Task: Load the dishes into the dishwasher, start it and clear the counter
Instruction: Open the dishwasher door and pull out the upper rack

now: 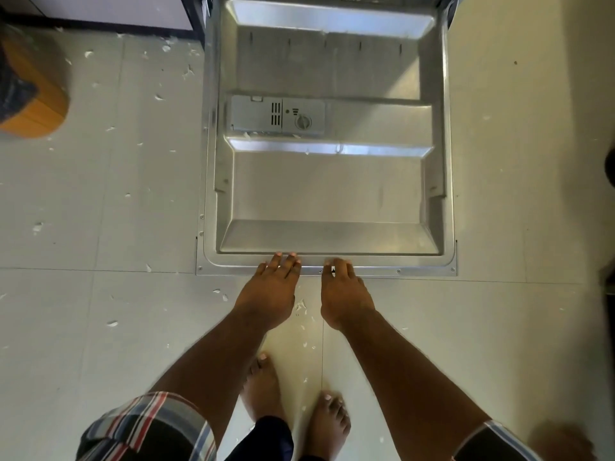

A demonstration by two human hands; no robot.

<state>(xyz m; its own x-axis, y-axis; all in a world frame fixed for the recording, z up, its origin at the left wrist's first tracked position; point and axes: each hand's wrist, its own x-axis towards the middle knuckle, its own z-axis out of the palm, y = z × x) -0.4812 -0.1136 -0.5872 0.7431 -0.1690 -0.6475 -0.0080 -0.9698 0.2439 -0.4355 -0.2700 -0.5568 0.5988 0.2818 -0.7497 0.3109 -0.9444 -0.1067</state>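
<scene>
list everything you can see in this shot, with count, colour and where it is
dishwasher door: 1, bare steel inner face, folded down flat at centre
detergent dispenser: 1, grey, on the door's inner face, left of centre
floor: pale grey tiles, all around the door
white scraps: many, white, strewn on the floor, mostly left of the door
round container: 1, orange-brown with dark top, far left edge, blurred
cabinet base: 1, pale front with dark plinth, top left
feet: 2, bare, bottom centre
sleeves: 2, plaid, bottom corners
left hand: 1, straight fingers on the door's near edge
right hand: 1, fingers on the same edge, beside the left
</scene>
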